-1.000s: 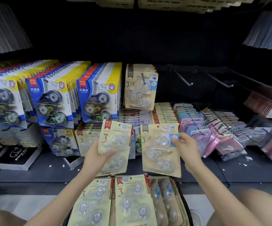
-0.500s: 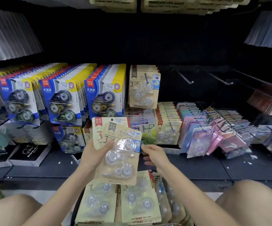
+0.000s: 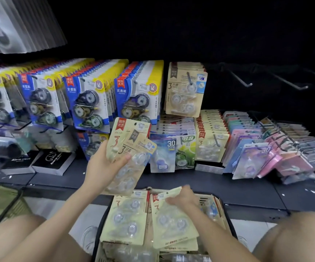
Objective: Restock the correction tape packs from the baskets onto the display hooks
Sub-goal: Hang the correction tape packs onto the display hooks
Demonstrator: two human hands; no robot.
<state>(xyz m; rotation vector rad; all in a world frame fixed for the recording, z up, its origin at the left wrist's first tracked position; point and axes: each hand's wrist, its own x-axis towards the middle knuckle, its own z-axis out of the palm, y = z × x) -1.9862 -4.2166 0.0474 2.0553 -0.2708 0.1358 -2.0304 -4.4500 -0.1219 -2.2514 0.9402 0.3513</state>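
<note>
Blue packs (image 3: 134, 95) beside beige hanging packs (image 3: 186, 89)

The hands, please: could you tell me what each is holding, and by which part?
The left hand grips two beige packs by their left edge; right hand pinches a basket pack at its top edge.

Beige 3-pc correction tape packs, ref = basket (image 3: 230, 226)
Held packs (image 3: 128, 157): 2, fanned, upright, gripped in left hand (image 3: 103, 165) just above basket. Tilted pack (image 3: 171, 218) on top of basket, pinched by right hand (image 3: 183, 197). Flat pack (image 3: 126, 218) beside it. Hung stack (image 3: 186, 89) up behind basket, bare hooks (image 3: 241, 81) further right.
</note>
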